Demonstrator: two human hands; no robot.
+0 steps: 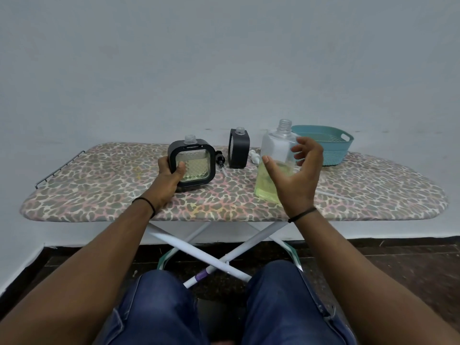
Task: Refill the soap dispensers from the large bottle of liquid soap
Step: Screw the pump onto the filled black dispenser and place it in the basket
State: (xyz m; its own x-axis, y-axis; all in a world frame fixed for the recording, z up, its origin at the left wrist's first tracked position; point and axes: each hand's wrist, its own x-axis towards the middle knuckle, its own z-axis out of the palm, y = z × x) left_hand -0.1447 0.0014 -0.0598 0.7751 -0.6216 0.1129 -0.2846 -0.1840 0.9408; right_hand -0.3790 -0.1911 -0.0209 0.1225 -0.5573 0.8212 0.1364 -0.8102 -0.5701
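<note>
Leopard-print ironing board (pixel 104 190). On it: two uncapped dispensers (pixel 191 165) (pixel 239 148), large soap bottle (pixel 275 168) near the front edge, teal basket (pixel 331 148) far right, pump heads (pixel 221 159) between the dispensers.

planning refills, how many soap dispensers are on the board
2: one soap dispenser gripped by the left hand, the other standing behind it near the large bottle. None seems hidden.

Two soap dispensers (pixel 191 163) (pixel 239 148) and one large soap bottle (pixel 275 163) are counted. Two loose pump heads (pixel 220 158) (pixel 254 155) and one basket (pixel 326 143) are seen.
</note>
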